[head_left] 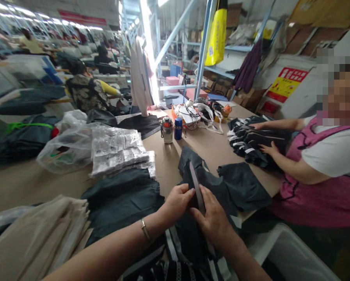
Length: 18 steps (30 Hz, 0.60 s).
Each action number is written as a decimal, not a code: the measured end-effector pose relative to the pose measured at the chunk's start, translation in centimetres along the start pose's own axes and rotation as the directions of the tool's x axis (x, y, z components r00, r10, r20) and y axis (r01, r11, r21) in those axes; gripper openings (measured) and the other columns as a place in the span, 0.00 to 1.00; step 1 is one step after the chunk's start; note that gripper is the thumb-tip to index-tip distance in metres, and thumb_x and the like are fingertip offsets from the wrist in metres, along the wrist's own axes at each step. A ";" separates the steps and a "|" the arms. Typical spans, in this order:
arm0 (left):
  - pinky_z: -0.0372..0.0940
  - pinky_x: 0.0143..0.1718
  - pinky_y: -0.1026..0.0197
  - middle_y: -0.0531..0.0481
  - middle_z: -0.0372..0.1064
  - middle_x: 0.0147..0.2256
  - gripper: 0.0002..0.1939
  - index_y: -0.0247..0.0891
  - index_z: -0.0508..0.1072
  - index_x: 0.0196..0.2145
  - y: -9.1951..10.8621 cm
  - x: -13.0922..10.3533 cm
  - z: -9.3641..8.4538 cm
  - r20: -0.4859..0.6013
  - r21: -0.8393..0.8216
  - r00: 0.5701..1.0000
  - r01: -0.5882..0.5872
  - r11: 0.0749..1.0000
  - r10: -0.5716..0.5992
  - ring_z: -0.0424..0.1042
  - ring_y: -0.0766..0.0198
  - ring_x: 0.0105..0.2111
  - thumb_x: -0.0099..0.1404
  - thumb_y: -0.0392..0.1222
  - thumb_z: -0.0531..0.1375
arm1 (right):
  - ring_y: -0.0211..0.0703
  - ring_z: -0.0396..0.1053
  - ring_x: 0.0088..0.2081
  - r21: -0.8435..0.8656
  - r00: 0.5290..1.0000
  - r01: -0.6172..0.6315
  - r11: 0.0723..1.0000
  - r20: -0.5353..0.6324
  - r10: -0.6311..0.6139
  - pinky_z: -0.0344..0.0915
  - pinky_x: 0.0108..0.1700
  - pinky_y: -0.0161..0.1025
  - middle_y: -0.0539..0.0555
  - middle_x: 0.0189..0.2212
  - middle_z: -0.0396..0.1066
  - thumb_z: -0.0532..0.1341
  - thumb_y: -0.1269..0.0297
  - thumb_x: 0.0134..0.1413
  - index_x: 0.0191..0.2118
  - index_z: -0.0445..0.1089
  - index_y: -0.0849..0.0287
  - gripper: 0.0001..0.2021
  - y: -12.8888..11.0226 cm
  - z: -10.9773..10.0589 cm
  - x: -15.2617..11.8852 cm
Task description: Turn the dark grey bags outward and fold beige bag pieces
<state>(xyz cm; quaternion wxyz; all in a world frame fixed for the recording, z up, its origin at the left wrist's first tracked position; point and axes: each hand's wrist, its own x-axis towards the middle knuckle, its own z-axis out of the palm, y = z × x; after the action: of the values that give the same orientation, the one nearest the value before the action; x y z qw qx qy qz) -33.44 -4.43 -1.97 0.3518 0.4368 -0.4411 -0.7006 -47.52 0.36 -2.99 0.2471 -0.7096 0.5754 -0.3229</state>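
Observation:
My left hand [177, 203], with a bracelet on its wrist, pinches a dark fabric piece [194, 195] that has a grey strip [196, 181] along it. Opposite it, my right hand [214, 216] grips the same piece, thumb and fingers closed at the strip. The lower part of the fabric hangs toward my lap, where more dark cloth with pale strips lies. Beyond my hands, dark cut cloth [242, 187] spreads over the table. Left of them lies a stack of dark fabric [125, 199].
Left are beige fabric pieces [43, 238] and clear plastic packs [116, 148]. Two bottles [167, 130] stand mid-table before a basket [192, 121]. At right, a co-worker in a pink apron [318, 187] handles a dark garment pile [251, 138]. A white bin [288, 249] sits lower right.

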 end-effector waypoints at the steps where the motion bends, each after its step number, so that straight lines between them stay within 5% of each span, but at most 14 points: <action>1: 0.57 0.21 0.67 0.52 0.60 0.22 0.18 0.33 0.62 0.24 0.4 -0.2 0.5 -0.005 0.018 0.999 -0.049 0.999 0.049 0.58 0.70 0.21 0.53 0.52 0.60 | 0.51 0.54 0.60 0.055 1.000 -0.028 0.998 0.012 0.027 0.52 0.61 0.48 0.62 0.58 0.57 0.54 0.53 0.59 0.62 0.52 0.61 0.29 -0.6 -0.4 0.1; 5: 0.54 0.21 0.67 0.55 0.53 0.19 0.17 0.35 0.60 0.21 0.8 -1.3 1.5 0.007 0.105 0.995 -0.101 0.989 0.101 0.54 0.70 0.21 0.54 0.51 0.58 | 0.47 0.64 0.48 0.202 0.997 -0.066 0.977 0.053 0.056 0.61 0.51 0.43 0.58 0.45 0.65 0.53 0.56 0.60 0.51 0.65 0.58 0.17 -0.7 -2.0 0.6; 9: 0.59 0.31 0.66 0.50 0.63 0.25 0.14 0.32 0.70 0.25 -0.3 -1.6 0.6 0.012 0.160 0.989 -0.144 0.977 0.144 0.60 0.67 0.27 0.56 0.49 0.59 | 0.43 0.66 0.37 0.403 0.959 -0.201 0.893 0.267 0.096 0.63 0.39 0.38 0.53 0.33 0.67 0.53 0.59 0.59 0.41 0.70 0.61 0.13 0.6 -3.0 0.3; 12: 0.62 0.35 0.64 0.47 0.69 0.32 0.13 0.33 0.72 0.35 -0.5 -1.3 0.3 0.084 -0.035 0.996 0.027 0.999 -0.024 0.65 0.63 0.32 0.52 0.42 0.63 | 0.43 0.68 0.37 0.664 0.938 -0.311 0.680 0.330 0.106 0.64 0.42 0.38 0.51 0.33 0.70 0.57 0.65 0.53 0.43 0.70 0.60 0.12 1.1 -2.6 -0.3; 14: 0.63 0.33 0.64 0.47 0.71 0.34 0.20 0.35 0.72 0.41 0.0 -1.5 0.7 0.120 -0.144 0.982 0.163 0.976 -0.146 0.68 0.63 0.31 0.47 0.35 0.63 | 0.43 0.68 0.37 0.716 0.940 -0.329 0.616 0.307 0.147 0.65 0.43 0.39 0.50 0.34 0.71 0.58 0.70 0.48 0.45 0.70 0.59 0.16 1.8 -2.2 -0.4; 16: 0.63 0.32 0.64 0.48 0.72 0.33 0.23 0.35 0.74 0.41 1.0 -2.6 1.4 0.192 -0.244 0.963 0.233 0.941 -0.188 0.69 0.62 0.30 0.43 0.30 0.61 | 0.45 0.69 0.38 0.660 0.945 -0.326 0.677 0.246 0.216 0.65 0.43 0.41 0.51 0.35 0.72 0.57 0.71 0.43 0.44 0.70 0.61 0.18 3.4 -2.4 -0.1; 18: 0.63 0.31 0.63 0.47 0.72 0.29 0.20 0.34 0.76 0.35 2.3 -4.2 2.2 0.378 -0.313 0.905 0.323 0.893 -0.195 0.70 0.62 0.28 0.40 0.29 0.59 | 0.49 0.69 0.39 0.552 0.944 -0.324 0.769 0.136 0.300 0.65 0.45 0.45 0.55 0.35 0.73 0.58 0.68 0.43 0.43 0.71 0.63 0.17 5.6 -3.5 0.6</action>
<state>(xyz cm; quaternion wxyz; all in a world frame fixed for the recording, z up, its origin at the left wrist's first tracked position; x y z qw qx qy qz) -33.70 -0.93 1.96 0.2486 0.2923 -0.2920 -0.8760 -53.69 -1.31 -4.61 0.5081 -0.5048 0.5579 -0.4192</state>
